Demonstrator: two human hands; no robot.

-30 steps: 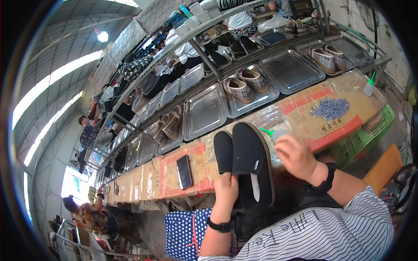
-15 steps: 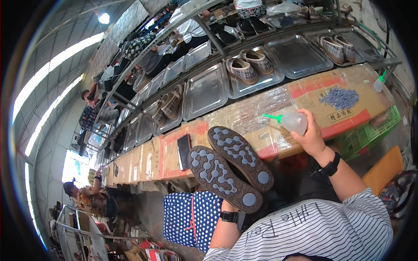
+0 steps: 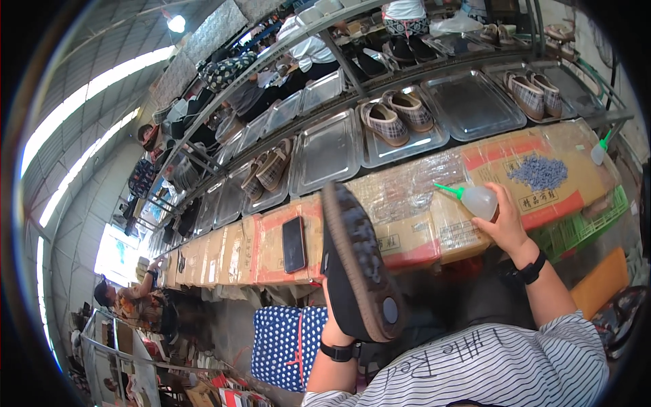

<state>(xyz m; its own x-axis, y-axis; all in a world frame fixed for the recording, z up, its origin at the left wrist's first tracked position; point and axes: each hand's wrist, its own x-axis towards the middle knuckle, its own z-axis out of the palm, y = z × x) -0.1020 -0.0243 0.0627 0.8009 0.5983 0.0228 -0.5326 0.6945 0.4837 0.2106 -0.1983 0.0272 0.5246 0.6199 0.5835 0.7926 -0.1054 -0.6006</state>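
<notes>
Stretching across the view, the cardboard-covered table [image 3: 230, 254] lies beyond the dark shoe [image 3: 356, 261], which is held up off its near edge. Its long axis runs from upper left to lower right, the broader end pointing away and the end with the round pad toward the body; the sole faces right. It looks light, with a bendy sole and soft cloth upper, best taken by the heel end. There the left hand [image 3: 331, 324] grips it, fingers mostly hidden. Above the table, the right hand [image 3: 507, 224] pinches the bottle [image 3: 480, 202] between thumb and fingers. Probably light, squeezable and smooth, it suits a gentle hold around its round body. Its green nozzle [image 3: 450, 190] points left and slightly up.
</notes>
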